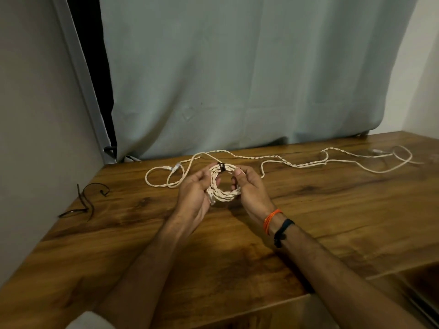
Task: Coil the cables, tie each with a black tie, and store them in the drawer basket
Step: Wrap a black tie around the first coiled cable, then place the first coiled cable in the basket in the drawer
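- We hold one coil [223, 186] of pale twisted cable just above the table [308, 210], near its middle, between both hands.
- Our left hand [193, 198] grips the coil's left side, fingers curled round the strands; a clear plug end pokes out by the palm.
- Our right hand [249, 188] grips the right side, fingers curled round the loops.
- A black tie [221, 167] already wraps the far edge of this coil, so we judge the first cable coiled and tied, or very nearly; we cannot tell whether the tie is fully fastened.
- A loose cable [297, 162] trails across the table behind the coil, from a loop on the left to the far right edge. We cannot tell whether it is one cable or two, or whether part of it joins the coil we hold.
- Spare black ties [85, 203] lie on the table at the far left, well apart from our hands, ready for the rest.
- An open drawer [422, 293] shows at the lower right corner; its basket is too dark to make out.
- Still to do, in our judgement: store this coil, then coil, tie and store what lies loose.
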